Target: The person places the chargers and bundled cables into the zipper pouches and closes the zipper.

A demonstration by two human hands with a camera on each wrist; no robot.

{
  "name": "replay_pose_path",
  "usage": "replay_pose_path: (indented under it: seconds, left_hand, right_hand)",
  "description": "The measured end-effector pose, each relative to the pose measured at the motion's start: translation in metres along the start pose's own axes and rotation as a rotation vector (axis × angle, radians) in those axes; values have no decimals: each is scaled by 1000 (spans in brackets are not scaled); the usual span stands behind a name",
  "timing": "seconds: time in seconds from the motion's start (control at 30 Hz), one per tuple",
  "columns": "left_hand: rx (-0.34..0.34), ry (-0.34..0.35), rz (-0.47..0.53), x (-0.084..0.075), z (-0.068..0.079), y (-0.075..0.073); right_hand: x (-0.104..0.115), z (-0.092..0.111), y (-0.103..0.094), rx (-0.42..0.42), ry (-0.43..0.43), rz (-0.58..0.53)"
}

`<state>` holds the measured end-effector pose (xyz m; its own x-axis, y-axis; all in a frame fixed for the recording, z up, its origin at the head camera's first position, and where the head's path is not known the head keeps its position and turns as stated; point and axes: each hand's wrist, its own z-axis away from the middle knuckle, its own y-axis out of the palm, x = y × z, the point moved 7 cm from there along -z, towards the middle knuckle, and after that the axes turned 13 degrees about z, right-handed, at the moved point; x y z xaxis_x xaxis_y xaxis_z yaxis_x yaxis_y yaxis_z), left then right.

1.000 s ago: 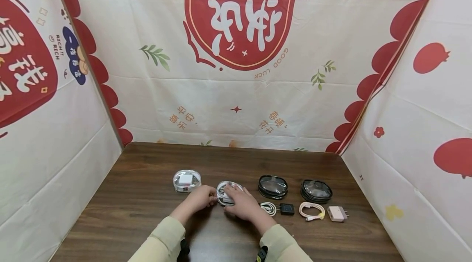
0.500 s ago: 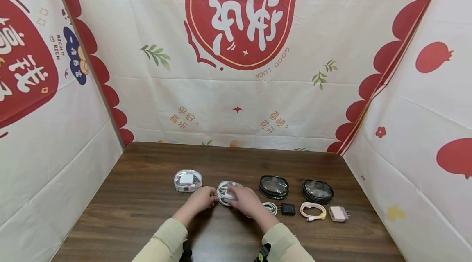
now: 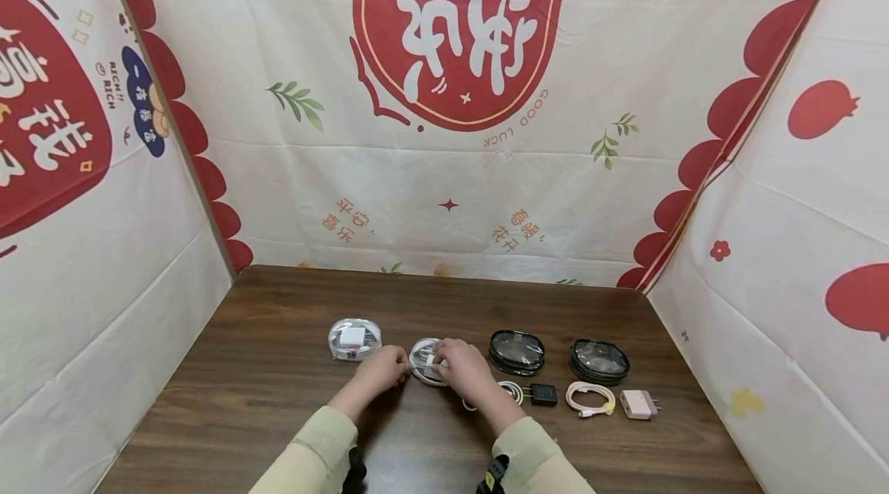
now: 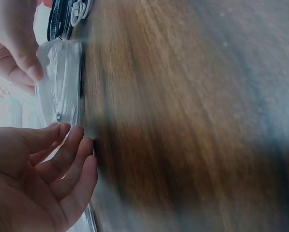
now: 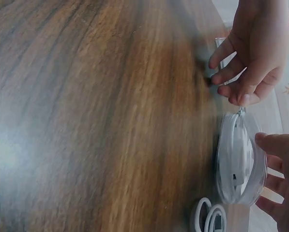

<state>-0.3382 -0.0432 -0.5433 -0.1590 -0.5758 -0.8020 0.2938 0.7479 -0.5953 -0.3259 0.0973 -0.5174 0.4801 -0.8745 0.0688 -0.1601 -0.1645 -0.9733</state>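
A clear oval zip pouch [image 3: 423, 368], with white items inside, lies on the table between my hands. At the pouch's left end, my left hand [image 3: 383, 370] pinches the small metal zipper pull [image 5: 241, 110] between thumb and forefinger; the other fingers are loosely bent. My right hand [image 3: 464, 372] holds the pouch from its right side, with the thumb on its upper edge and the fingers around the far side. A white plug inside shows through the clear wall in the right wrist view. Part of the pouch is hidden under the right fingers.
Left stands another clear pouch [image 3: 355, 340] with a white charger inside. To the right lie two black-rimmed clear pouches, one [image 3: 517, 352] left of the other [image 3: 599, 361]. Before them are a white cable [image 3: 512, 392], black charger [image 3: 542, 394], pinkish cable [image 3: 589, 399] and pale charger [image 3: 638, 404].
My right hand has drawn back from lying flat over the pouch to holding it with bent fingers at its right side. The left hand stays at the zipper end.
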Motion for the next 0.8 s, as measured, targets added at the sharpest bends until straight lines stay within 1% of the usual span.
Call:
replay_pose_path:
  seconds: [0.23,0.4,0.47,0.63,0.7,0.8]
  left_hand:
    - [-53,-13,-71,-1,-9,0]
    - [-67,-24,-70,-2,-15,-1]
    - [-63,-32,-53,-2,-17,-1]
    - [-54,-55,-13,0,-19,-1]
    - [-54,-60,-6,1,-19,-1]
    - [-52,-50,-11,1,-19,-1]
  right_hand:
    - [1,-3,-4,14,49,-2]
    - [0,-2,-4,44,67,-45]
    - [0,-2,-2,84,55,-46]
    - [-1,0,12,226,36,-56]
    - [-3,1,19,267,53,-91]
    - [-4,4,26,324,68,-114]
